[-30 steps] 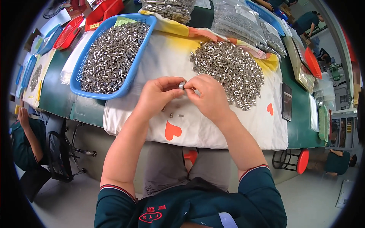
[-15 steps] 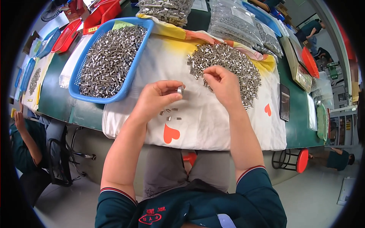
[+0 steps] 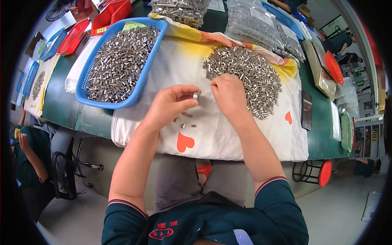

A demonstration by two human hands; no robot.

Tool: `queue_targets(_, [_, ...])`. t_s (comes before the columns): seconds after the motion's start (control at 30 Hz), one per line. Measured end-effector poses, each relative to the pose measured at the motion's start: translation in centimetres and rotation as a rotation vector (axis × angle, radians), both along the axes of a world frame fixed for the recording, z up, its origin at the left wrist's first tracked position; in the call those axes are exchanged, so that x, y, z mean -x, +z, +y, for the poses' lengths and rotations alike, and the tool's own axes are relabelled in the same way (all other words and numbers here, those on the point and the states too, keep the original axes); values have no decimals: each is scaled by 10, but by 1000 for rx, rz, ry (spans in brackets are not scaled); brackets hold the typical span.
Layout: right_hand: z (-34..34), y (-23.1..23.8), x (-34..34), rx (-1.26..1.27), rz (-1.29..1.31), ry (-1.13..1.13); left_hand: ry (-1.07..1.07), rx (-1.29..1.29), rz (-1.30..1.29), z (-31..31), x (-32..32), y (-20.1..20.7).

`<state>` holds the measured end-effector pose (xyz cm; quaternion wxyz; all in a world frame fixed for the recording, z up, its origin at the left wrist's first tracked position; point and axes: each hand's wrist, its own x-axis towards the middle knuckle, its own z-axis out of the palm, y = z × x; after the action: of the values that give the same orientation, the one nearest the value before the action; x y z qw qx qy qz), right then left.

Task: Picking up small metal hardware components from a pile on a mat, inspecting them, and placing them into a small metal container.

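My left hand [image 3: 171, 103] pinches a short round metal ring-like part [image 3: 196, 95] between thumb and fingers, above the white cloth [image 3: 155, 139]. To its right, my right hand [image 3: 229, 96] is closed with fingertips pressed together; whatever they hold is hidden. It is over the left side of a heap of small shiny metal cylinders [image 3: 255, 77]. Below my left hand, several loose cylinders [image 3: 193, 125] lie on the cloth near a printed red heart [image 3: 185, 142].
A blue basket [image 3: 102, 104] full of similar cylinders stands at the left. Clear bags of metal parts [image 3: 253, 24] lie behind the heap. A dark phone-like slab [image 3: 306, 110] lies at the right. A co-worker [image 3: 30, 153] sits at the far left, and a red stool [image 3: 324, 173] stands at the right.
My right hand has moved left, away from the heap and closer to my left hand, with its fingers curled in. My left hand stays nearly in place, still holding the ring-like part.
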<state>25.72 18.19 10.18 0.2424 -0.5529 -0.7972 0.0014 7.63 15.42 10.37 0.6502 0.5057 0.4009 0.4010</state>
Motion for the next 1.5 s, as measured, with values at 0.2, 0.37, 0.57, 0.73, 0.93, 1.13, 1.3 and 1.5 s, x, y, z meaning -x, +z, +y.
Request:
queue_targets(0.2, [-19, 29, 6, 447, 701, 155, 48, 58, -81, 2, 1, 1])
queue_targets(0.37, [-22, 27, 9, 449, 728, 262, 41, 70, -122, 3, 2, -2])
queue_targets(0.57, [-24, 23, 11, 223, 473, 291, 59, 21, 44, 2, -1, -5])
queue_targets(0.73, [-23, 23, 9, 170, 465, 300, 103, -18, 97, 1, 0, -7])
queue_targets(0.93, [-18, 24, 5, 539, 636, 219, 56, -1, 69, -1, 1, -3])
queue_targets(1.13, [10, 24, -16, 234, 185, -22, -65, 45, 57, -5, -1, 5])
queue_targets(1.3, [18, 10, -2, 91, -90, 4, -96, 44, 85, -5, -2, 5])
queue_targets(1.5, [10, 10, 1, 76, -45, 63, -10, 40, 30, -1, 3, 1])
